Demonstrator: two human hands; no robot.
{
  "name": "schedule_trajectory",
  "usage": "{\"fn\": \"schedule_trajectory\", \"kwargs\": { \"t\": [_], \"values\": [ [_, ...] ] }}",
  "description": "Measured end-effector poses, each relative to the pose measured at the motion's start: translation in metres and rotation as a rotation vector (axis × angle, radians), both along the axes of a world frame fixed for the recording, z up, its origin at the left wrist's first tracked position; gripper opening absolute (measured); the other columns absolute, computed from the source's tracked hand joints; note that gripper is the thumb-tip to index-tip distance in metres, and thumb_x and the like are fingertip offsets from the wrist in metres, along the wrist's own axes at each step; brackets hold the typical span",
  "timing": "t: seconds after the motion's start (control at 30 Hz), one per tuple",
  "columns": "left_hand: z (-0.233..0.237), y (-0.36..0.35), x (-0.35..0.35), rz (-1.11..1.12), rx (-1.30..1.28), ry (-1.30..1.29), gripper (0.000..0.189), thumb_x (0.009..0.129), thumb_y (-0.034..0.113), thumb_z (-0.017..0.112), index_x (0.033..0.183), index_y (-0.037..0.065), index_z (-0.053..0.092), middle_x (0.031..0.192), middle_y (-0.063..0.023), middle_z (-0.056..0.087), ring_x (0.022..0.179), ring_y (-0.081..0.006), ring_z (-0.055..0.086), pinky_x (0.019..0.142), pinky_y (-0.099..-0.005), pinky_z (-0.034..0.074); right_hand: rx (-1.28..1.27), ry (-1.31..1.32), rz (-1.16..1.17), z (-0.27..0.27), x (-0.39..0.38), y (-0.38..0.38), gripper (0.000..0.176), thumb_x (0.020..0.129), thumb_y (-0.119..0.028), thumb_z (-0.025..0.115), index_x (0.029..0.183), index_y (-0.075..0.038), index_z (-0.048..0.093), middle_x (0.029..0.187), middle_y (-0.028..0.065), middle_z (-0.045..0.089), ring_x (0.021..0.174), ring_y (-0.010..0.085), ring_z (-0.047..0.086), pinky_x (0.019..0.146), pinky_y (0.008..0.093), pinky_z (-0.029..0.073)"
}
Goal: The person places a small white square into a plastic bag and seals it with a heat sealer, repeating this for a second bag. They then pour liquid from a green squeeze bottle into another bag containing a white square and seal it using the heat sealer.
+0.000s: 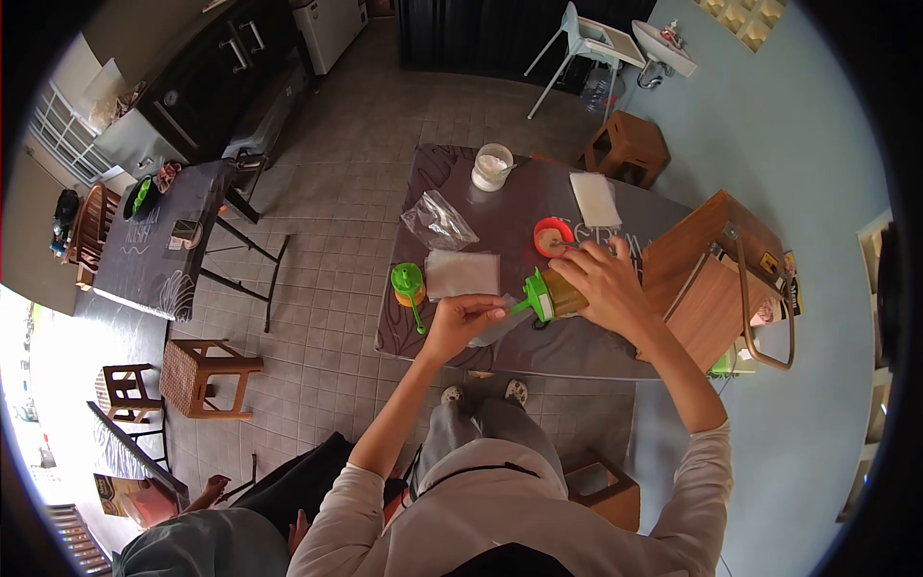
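Observation:
My right hand [608, 287] grips a clear bottle of yellow-brown contents [565, 294] with a green lid, tipped on its side so its green spout points left. My left hand [464, 322] pinches a small clear plastic bag [495, 329] right at the spout's tip. Beyond my right fingers stands a red cup [553, 238] of pale brown contents with a spoon in it. A stack of clear plastic bags [463, 274] lies just past my left hand. To its left is a second green-lidded bottle [409, 285].
On the dark table [519, 216] are a jar of white powder [492, 168], a crumpled plastic bag [439, 220] and a white stack [595, 199]. A wooden cabinet [711, 279] stands at the right. Another person [221, 539] is at lower left, near woven stools [207, 377].

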State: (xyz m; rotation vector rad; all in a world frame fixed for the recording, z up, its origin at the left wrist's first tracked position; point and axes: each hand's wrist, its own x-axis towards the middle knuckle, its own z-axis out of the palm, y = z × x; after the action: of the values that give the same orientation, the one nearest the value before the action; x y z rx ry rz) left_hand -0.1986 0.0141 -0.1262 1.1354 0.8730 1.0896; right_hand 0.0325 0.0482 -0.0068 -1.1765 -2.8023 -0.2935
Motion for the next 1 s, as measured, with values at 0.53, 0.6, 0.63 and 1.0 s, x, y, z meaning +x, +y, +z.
{"fn": "schedule_trajectory", "kwargs": {
  "t": [0.53, 0.6, 0.63, 1.0],
  "values": [
    [0.007, 0.029, 0.03, -0.127, -0.029, -0.257, 0.025, 0.088, 0.019, 0.06, 0.1, -0.002, 0.064, 0.085, -0.0036, 0.065, 0.075, -0.0085, 0.06, 0.07, -0.0222, 0.048, 0.425, -0.402, 0.181, 0.065, -0.02, 0.016, 0.032, 0.071, -0.015, 0.06, 0.103, -0.011, 0.06, 0.088, -0.0024, 0.056, 0.092, 0.0132, 0.051, 0.091, 0.0415, 0.038],
    [0.005, 0.032, 0.033, -0.13, -0.044, -0.296, 0.024, 0.087, 0.019, 0.06, 0.1, -0.001, 0.064, 0.085, -0.0027, 0.065, 0.077, -0.0075, 0.06, 0.07, -0.022, 0.048, 0.384, -0.389, 0.181, 0.071, -0.021, 0.017, 0.027, 0.071, -0.014, 0.06, 0.098, -0.011, 0.061, 0.082, -0.0031, 0.056, 0.089, 0.0123, 0.052, 0.092, 0.0415, 0.037],
    [0.004, 0.033, 0.036, -0.13, -0.044, -0.298, 0.024, 0.087, 0.019, 0.06, 0.1, -0.001, 0.064, 0.085, -0.0027, 0.065, 0.077, -0.0075, 0.06, 0.07, -0.022, 0.048, 0.384, -0.391, 0.18, 0.071, -0.02, 0.018, 0.027, 0.071, -0.014, 0.06, 0.098, -0.011, 0.061, 0.082, -0.0031, 0.056, 0.089, 0.0123, 0.052, 0.092, 0.0415, 0.037],
    [0.014, 0.036, 0.044, -0.181, -0.054, -0.343, 0.023, 0.087, 0.017, 0.06, 0.102, -0.001, 0.063, 0.089, -0.0048, 0.066, 0.081, -0.011, 0.063, 0.073, -0.0223, 0.048, 0.425, -0.344, 0.186, 0.078, -0.013, 0.019, 0.022, 0.071, -0.013, 0.061, 0.093, -0.014, 0.06, 0.08, -0.0044, 0.056, 0.087, 0.0106, 0.053, 0.094, 0.0426, 0.035]
  ]
}}
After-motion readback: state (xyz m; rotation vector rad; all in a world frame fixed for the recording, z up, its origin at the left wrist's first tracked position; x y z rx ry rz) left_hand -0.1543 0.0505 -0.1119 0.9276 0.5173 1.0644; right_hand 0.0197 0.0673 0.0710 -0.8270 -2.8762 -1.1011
